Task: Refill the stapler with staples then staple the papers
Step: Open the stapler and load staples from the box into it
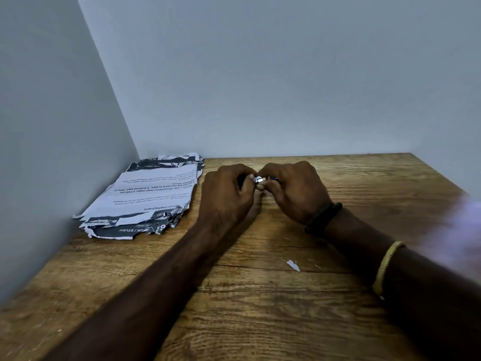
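Both hands meet over the far middle of the wooden table [260,308]. My left hand [226,196] and my right hand [294,191] are closed around a small stapler [260,179]. Only a shiny metal bit and a blue edge of it show between the fingertips. The rest is hidden by the fingers, and I cannot make out staples. A stack of torn printed papers [145,196] lies flat at the far left, against the wall corner, a hand's width left of my left hand.
Grey walls [52,126] close the table at the left and the back. A small white paper scrap [293,264] lies on the wood near my right forearm. The table's right edge runs diagonally at the far right.
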